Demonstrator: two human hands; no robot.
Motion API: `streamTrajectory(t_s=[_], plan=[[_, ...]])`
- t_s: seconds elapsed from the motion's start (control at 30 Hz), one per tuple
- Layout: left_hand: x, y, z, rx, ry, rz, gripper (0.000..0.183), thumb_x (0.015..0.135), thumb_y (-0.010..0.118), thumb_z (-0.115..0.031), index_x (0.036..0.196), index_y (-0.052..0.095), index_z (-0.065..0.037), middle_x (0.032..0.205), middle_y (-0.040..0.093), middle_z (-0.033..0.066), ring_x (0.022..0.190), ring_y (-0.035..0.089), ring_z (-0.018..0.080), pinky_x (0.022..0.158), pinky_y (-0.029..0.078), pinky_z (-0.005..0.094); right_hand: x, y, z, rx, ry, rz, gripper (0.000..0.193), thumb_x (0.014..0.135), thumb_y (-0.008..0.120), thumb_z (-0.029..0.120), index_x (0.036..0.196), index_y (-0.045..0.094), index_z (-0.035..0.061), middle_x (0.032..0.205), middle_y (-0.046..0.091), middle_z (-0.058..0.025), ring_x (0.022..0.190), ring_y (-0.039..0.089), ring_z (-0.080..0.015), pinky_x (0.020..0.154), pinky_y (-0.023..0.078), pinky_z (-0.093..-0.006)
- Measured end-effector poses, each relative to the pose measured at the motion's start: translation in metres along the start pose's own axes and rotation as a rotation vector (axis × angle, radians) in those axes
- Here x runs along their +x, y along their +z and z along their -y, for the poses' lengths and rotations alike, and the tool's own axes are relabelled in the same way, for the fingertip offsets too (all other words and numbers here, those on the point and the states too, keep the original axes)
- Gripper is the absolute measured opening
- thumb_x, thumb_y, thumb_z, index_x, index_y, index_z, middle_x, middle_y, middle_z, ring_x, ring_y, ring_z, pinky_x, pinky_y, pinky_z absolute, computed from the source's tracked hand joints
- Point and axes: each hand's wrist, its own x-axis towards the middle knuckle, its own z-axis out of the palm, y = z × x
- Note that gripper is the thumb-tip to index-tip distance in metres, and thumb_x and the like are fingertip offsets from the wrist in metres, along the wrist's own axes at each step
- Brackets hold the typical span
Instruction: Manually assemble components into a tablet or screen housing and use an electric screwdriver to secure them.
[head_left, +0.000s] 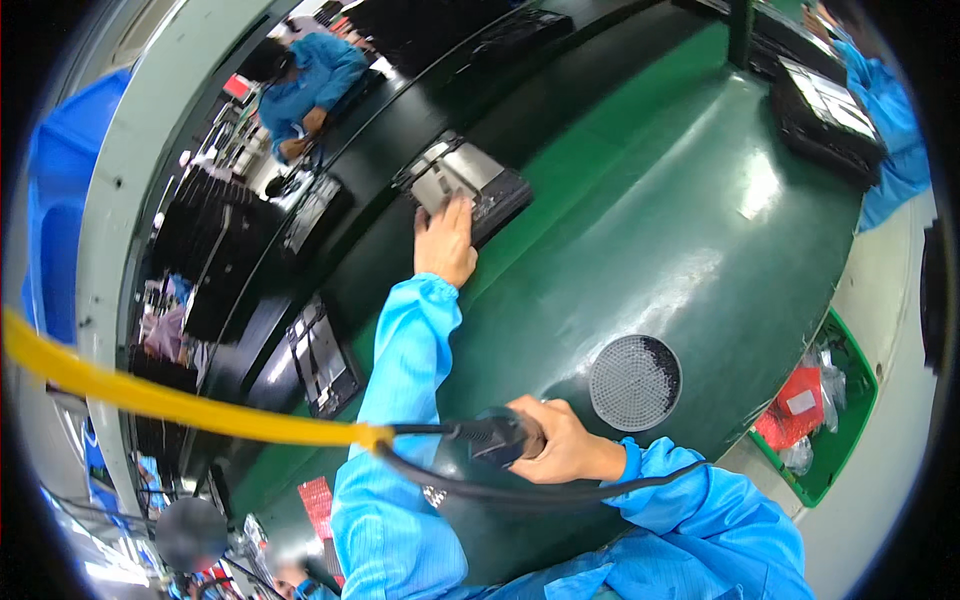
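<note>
Green bin [845,437] at right, red packet [784,423] inside; blue bin [58,240] far left.

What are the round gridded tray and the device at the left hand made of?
Round tray: probably matte grey plastic, judging by its dull, regular grid. Device: its silvery sheen suggests a metal plate; the dull black edge may be plastic.

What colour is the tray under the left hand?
The tray is black, best seen in the head view.
</note>
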Motion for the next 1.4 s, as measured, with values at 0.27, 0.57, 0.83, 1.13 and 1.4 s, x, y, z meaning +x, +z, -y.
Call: streamTrajectory(t_s=[0.27, 0.57, 0.83, 1.13, 1.4], plan=[[-0.088, -0.017, -0.037, -0.122, -0.025, -0.143, 0.052, 0.07, 0.057, -0.003, 0.121, 0.051, 0.001, 0.129, 0.051, 0.0158, 0.12, 0.047, 0.0299, 0.099, 0.037, 0.0432, -0.014, 0.001, -0.011, 0.029, 0.206, -0.089, 0.033, 0.071, 0.077, 0.004, 0.096, 0.054, 0.0021, 0.066, 0.056, 0.0011, 0.058, 0.053, -0.0059, 0.052, 0.044, -0.0231], [-0.254, -0.09, -0.115, -0.321, -0.093, -0.13, 0.057, 0.064, 0.062, 0.0, 0.12, 0.054, 0.0, 0.128, 0.053, 0.0134, 0.123, 0.047, 0.0299, 0.102, 0.033, 0.0481, 0.006, -0.038, 0.051, 0.218, -0.068, -0.289, 0.04, 0.071, 0.071, -0.009, 0.101, 0.048, 0.004, 0.063, 0.055, -0.0032, 0.048, 0.053, -0.012, 0.045, 0.044, -0.0243], [-0.328, -0.124, -0.167, -0.505, -0.012, 0.04, 0.06, 0.056, 0.076, -0.006, 0.113, 0.06, 0.001, 0.124, 0.058, 0.013, 0.123, 0.049, 0.0331, 0.106, 0.019, 0.0615, 0.018, -0.099, 0.045, -0.013, -0.175, -0.498, 0.026, 0.074, 0.072, -0.004, 0.092, 0.053, -0.0017, 0.063, 0.058, -0.0045, 0.047, 0.056, -0.0123, 0.043, 0.043, -0.0244], [-0.336, -0.11, -0.187, -0.678, -0.005, -0.019, 0.054, 0.062, 0.084, -0.019, 0.108, 0.063, 0.0, 0.118, 0.062, 0.0119, 0.119, 0.052, 0.0329, 0.104, 0.013, 0.0678, 0.014, -0.092, 0.028, -0.084, -0.12, -0.49, 0.03, 0.073, 0.075, -0.002, 0.094, 0.054, -0.0023, 0.062, 0.059, -0.0036, 0.047, 0.055, -0.0099, 0.043, 0.043, -0.0229], [-0.325, -0.12, -0.187, -0.722, -0.014, -0.141, 0.031, 0.066, 0.076, -0.004, 0.095, 0.066, -0.001, 0.1, 0.068, 0.011, 0.106, 0.062, 0.0292, 0.104, 0.025, 0.0622, 0.018, -0.091, 0.019, -0.118, -0.119, -0.469, 0.031, 0.074, 0.076, 0.001, 0.096, 0.054, -0.0019, 0.062, 0.059, -0.0034, 0.049, 0.055, -0.0096, 0.044, 0.044, -0.0229]])
